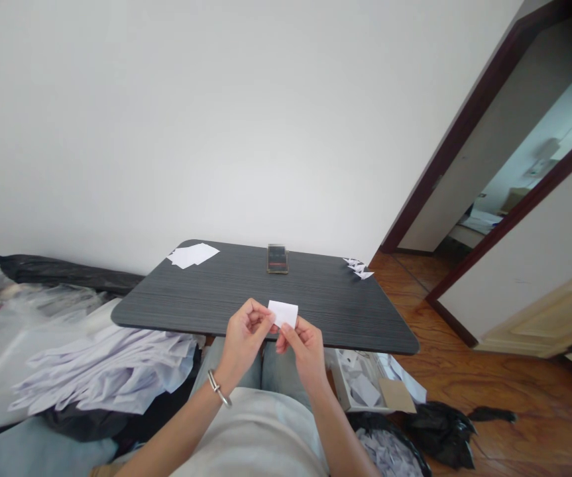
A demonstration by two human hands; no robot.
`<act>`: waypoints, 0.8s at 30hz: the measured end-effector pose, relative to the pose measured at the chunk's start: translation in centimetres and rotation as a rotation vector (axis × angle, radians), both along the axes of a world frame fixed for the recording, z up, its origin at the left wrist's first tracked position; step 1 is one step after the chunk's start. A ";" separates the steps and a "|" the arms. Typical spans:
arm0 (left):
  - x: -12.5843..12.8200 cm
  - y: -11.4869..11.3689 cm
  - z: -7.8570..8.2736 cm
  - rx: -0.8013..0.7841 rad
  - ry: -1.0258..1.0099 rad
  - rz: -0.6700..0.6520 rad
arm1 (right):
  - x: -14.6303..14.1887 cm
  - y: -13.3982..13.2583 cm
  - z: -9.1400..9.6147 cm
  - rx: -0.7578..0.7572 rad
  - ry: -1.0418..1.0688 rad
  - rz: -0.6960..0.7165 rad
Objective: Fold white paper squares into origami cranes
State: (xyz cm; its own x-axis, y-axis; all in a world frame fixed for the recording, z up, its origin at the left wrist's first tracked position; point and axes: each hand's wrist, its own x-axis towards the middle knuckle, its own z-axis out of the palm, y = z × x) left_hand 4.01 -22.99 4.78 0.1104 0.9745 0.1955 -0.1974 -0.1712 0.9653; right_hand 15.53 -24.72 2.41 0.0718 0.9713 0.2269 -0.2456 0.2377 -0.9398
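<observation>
A small folded piece of white paper [284, 313] is held up between my two hands, just above the near edge of the dark table [216, 291]. My left hand [246, 334] pinches its lower left corner between thumb and fingers. At its lower right, my right hand [304, 344] grips it the same way, thumb on the near face. Flat white sheets [193, 255] lie at the table's far left. Several small folded paper pieces [358, 267] stand in a row at the far right.
A phone [278, 258] leans upright at the table's back middle, near the wall. Below right are an open box [360, 387] of papers and a black bag [390, 450] of paper pieces. A pile of white cloth or paper [111, 371] lies at left.
</observation>
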 end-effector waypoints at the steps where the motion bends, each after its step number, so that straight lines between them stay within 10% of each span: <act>1: 0.0 -0.1 0.0 -0.001 -0.003 -0.004 | 0.0 0.0 0.0 0.001 0.004 0.005; 24: -0.2 0.8 -0.9 -0.010 0.022 -0.131 | -0.4 0.6 -0.8 -0.044 -0.046 -0.017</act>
